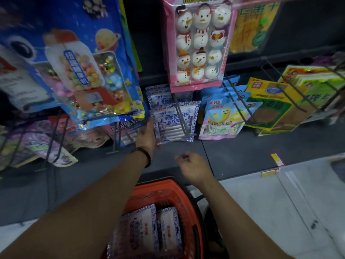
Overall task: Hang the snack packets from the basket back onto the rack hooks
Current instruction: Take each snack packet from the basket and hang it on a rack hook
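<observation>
A blue-and-white snack packet (175, 121) hangs at the front of a row of the same packets on a dark rack hook (183, 118). My left hand (146, 135), with a bead bracelet at the wrist, holds that packet by its lower left edge. My right hand (194, 168) hovers lower right of it, fingers loosely curled, holding nothing. Below my arms stands the orange basket (194, 208), and two more blue-and-white packets (149, 230) lie in it.
A big blue candy bag (80, 68) and a pink snowman marshmallow pack (199, 43) hang above. Blue-and-pink marshmallow packets (222, 118) and yellow-green packs (274, 109) hang to the right, pink and purple packets (46, 144) to the left. A dark shelf ledge (242, 156) runs below.
</observation>
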Demonstrator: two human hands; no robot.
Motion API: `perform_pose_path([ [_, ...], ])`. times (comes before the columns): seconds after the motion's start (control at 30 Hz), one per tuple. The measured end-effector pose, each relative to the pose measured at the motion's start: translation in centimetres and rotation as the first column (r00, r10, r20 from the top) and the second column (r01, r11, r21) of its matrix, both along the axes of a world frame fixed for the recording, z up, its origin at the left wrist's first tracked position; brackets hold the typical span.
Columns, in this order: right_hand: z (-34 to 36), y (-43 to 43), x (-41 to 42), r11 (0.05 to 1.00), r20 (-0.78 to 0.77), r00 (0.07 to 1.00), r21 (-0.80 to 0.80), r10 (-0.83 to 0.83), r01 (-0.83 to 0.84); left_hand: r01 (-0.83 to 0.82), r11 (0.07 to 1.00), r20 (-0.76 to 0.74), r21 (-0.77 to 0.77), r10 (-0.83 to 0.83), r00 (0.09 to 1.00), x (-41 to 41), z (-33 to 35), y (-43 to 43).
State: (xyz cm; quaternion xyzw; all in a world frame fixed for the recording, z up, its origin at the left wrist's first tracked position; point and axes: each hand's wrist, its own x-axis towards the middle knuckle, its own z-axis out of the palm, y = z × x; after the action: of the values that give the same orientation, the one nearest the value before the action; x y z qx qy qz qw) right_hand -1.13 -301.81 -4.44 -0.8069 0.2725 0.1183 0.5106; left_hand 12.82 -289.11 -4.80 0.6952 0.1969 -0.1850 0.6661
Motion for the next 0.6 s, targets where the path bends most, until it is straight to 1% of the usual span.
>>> perform_pose_path([
  [0.03,0.2,0.4,-0.6,0.999,-0.007,1.000,-0.036,0.016,-0.016,0.034,0.999,0.020,0.033,-0.035,0.999,-1.1,-0.2,0.9],
  [0.13,0.4,2.5,-2.4,0.989,-0.038,0.996,-0.119,0.085,-0.089,0.122,0.989,0.019,0.079,-0.124,0.992,-5.1,-0.2,4.5],
  [0.17,0.3,3.4,-3.0,0.982,-0.052,0.991,-0.135,0.125,-0.131,0.196,0.972,0.041,0.128,-0.202,0.978,-6.6,-0.1,6.1],
  [0.2,0.2,4.5,-3.6,0.972,-0.066,0.983,-0.148,0.174,-0.182,0.297,0.934,0.072,0.198,-0.316,0.946,-8.1,0.1,8.0],
  [0.23,0.0,5.6,-4.2,0.959,-0.081,0.971,-0.157,0.227,-0.237,0.413,0.872,0.102,0.264,-0.451,0.887,-9.6,0.4,10.0],
  [0.27,-0.2,6.7,-4.8,0.946,-0.096,0.957,-0.153,0.273,-0.285,0.531,0.779,0.118,0.333,-0.593,0.796,-11.1,1.0,12.3],
  [0.3,-0.4,7.8,-5.2,0.933,-0.112,0.942,-0.145,0.315,-0.329,0.631,0.662,0.110,0.404,-0.720,0.685,-12.4,1.6,14.6],
  [0.33,-0.7,8.7,-5.8,0.925,-0.139,0.930,-0.123,0.341,-0.358,0.702,0.531,0.068,0.474,-0.817,0.573,-13.7,2.2,16.9],
  [0.37,-1.1,9.4,-6.2,0.921,-0.173,0.918,-0.099,0.358,-0.377,0.743,0.412,0.008,0.528,-0.877,0.481,-14.7,2.6,19.0],
  [0.4,-1.6,10.4,-6.5,0.922,-0.217,0.907,-0.069,0.360,-0.382,0.759,0.318,-0.048,0.568,-0.908,0.417,-15.6,2.9,21.5],
  [0.43,-2.3,11.2,-6.9,0.918,-0.266,0.890,-0.042,0.371,-0.395,0.760,0.257,-0.084,0.597,-0.922,0.377,-16.4,3.0,23.5],
  [0.47,-3.1,11.8,-7.1,0.918,-0.308,0.875,-0.014,0.373,-0.396,0.759,0.221,-0.108,0.612,-0.928,0.357,-17.0,3.0,25.2],
  [0.5,-4.1,12.7,-7.5,0.915,-0.352,0.856,0.000,0.378,-0.404,0.761,0.203,-0.133,0.616,-0.926,0.354,-17.6,2.8,26.6],
  [0.53,-5.2,13.6,-7.9,0.930,-0.385,0.856,0.018,0.345,-0.367,0.763,0.196,-0.154,0.616,-0.920,0.361,-18.0,2.5,27.8],
  [0.6,-7.9,15.3,-9.2,0.973,-0.425,0.878,0.037,0.221,-0.227,0.757,0.209,-0.176,0.619,-0.902,0.394,-18.5,1.7,29.4],
])
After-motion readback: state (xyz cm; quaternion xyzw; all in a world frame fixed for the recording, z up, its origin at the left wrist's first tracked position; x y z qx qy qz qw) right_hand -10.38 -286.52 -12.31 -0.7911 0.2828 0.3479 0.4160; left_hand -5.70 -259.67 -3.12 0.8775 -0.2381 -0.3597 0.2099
